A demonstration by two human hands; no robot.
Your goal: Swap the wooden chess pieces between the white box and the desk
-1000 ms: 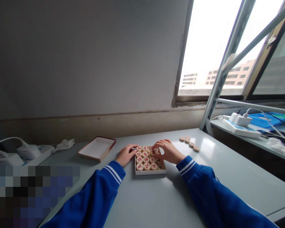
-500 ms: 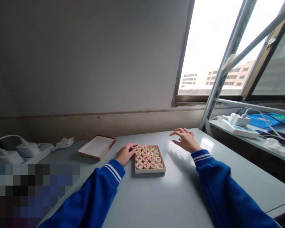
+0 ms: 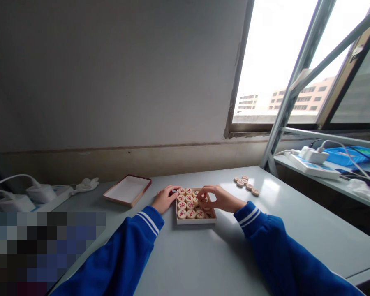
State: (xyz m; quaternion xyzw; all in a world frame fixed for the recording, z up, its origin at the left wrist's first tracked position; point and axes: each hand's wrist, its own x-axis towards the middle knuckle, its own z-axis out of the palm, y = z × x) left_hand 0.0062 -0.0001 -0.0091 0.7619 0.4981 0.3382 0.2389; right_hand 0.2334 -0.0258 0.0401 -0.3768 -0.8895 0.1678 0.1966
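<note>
A shallow white box [image 3: 195, 221] full of round wooden Chinese chess pieces [image 3: 190, 213], marked with red and black characters, lies on the table in front of me. At its far left corner, my left hand [image 3: 165, 199] holds the side, fingers bent over the edge. My right hand [image 3: 220, 198] reaches over the box's right side. Its fingers are bent around a chess piece in the upper right part of the box, partly hiding the pieces there. Several loose chess pieces [image 3: 249, 186] lie flat on the table at the far right.
The box lid [image 3: 128, 190] lies inside up to the left. Behind it at the far left is a power strip [image 3: 54, 198] with chargers. On the right, a metal frame [image 3: 285, 102] rises beside a shelf holding another power strip [image 3: 314, 165] and a blue tray [image 3: 351, 156].
My right hand has moved left from the loose pieces to the box and lowered its fingers among the pieces there. My left hand stays at the box's left side.
</note>
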